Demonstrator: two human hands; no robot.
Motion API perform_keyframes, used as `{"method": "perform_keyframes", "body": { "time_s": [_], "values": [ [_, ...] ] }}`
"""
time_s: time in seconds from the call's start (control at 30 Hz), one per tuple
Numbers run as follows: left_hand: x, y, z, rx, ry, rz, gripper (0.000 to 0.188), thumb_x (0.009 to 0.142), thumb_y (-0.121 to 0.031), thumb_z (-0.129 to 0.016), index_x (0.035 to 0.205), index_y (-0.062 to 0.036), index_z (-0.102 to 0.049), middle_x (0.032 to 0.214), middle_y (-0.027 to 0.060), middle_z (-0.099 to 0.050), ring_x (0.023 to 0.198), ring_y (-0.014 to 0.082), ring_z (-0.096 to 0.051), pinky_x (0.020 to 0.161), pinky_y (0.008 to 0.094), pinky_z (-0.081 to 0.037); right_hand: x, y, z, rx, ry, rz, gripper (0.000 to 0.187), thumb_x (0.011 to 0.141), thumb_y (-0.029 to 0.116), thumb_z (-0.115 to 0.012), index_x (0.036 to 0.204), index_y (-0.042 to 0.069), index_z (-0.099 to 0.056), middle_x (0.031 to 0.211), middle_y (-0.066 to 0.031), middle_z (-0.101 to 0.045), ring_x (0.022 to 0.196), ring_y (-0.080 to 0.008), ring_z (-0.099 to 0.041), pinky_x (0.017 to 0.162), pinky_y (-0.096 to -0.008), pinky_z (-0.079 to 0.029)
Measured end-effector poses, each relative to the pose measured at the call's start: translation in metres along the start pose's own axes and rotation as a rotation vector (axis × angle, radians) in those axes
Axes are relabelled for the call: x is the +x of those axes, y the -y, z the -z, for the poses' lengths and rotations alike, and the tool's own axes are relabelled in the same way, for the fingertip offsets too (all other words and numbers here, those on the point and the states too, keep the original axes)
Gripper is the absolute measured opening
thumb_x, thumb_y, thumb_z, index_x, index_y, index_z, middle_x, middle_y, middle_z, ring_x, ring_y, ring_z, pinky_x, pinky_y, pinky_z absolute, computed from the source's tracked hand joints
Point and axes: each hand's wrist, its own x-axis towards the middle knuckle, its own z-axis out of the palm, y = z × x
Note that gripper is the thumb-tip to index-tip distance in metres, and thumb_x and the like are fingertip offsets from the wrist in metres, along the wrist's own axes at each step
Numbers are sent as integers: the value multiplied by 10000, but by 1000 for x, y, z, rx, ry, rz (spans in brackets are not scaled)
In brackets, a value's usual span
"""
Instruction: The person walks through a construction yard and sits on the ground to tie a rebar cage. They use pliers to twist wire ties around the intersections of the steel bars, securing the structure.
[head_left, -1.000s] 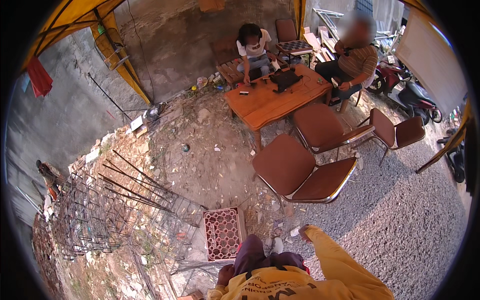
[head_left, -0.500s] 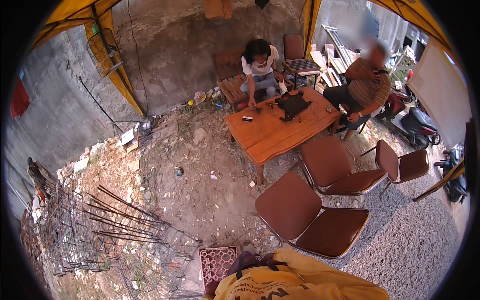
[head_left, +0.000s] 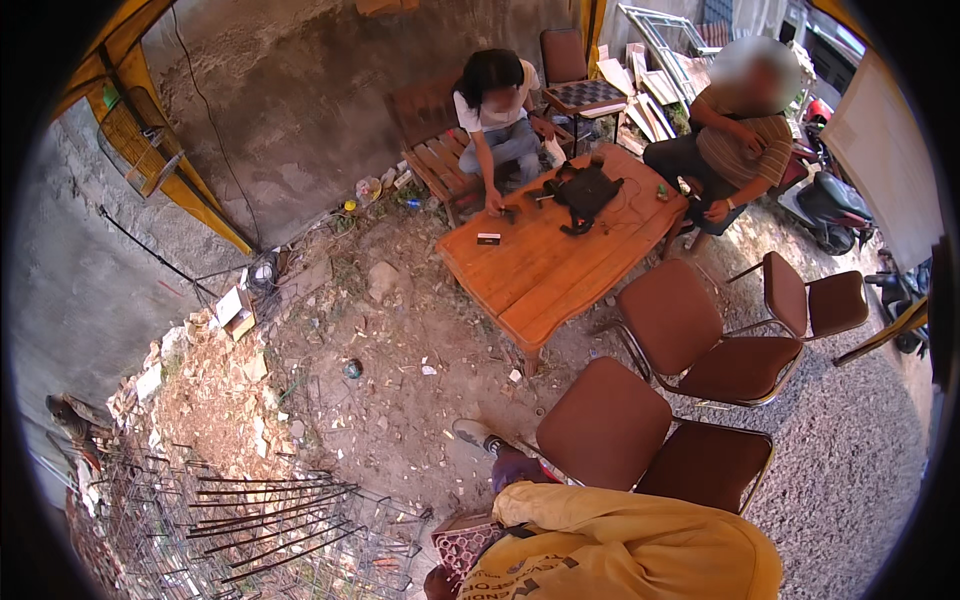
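Neither of my hands shows. At the lower edge I see my yellow shirt (head_left: 620,535) and its sleeve, with dark purple trousers (head_left: 517,469) in front of it. My light-coloured shoe (head_left: 476,434) is on the dirt ground. A pinkish plastic crate (head_left: 462,550) stands close to my body, partly covered by the shirt. Just to the right is a brown padded chair (head_left: 604,425) with a metal frame. Whether a hand touches anything is hidden.
A wooden table (head_left: 520,280) bears a black bag (head_left: 587,190). One person (head_left: 495,110) reaches onto it from a bench; another person (head_left: 745,150) sits at its right. More brown chairs (head_left: 672,315), gravel (head_left: 840,440) and rebar cages (head_left: 270,520) surround me.
My view has shifted, and my body has turned or stepped. My shoe has come into sight, and the crate is more covered. The seated person's hand stays on the table.
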Motion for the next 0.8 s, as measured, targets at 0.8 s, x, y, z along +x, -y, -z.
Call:
{"method": "perform_keyframes", "body": {
  "time_s": [0.8],
  "values": [
    [91,-133,212,-1466,-564,1375,451,902,-332,-607,1177,26,-608,1152,206,-642,1072,309,-621,939,382,-471,224,-93,82,-945,910,503,296,868,222,-551,1089,52,-650,1031,-132,-678,952,-309,-637,812,-408,-488]
  ]
}}
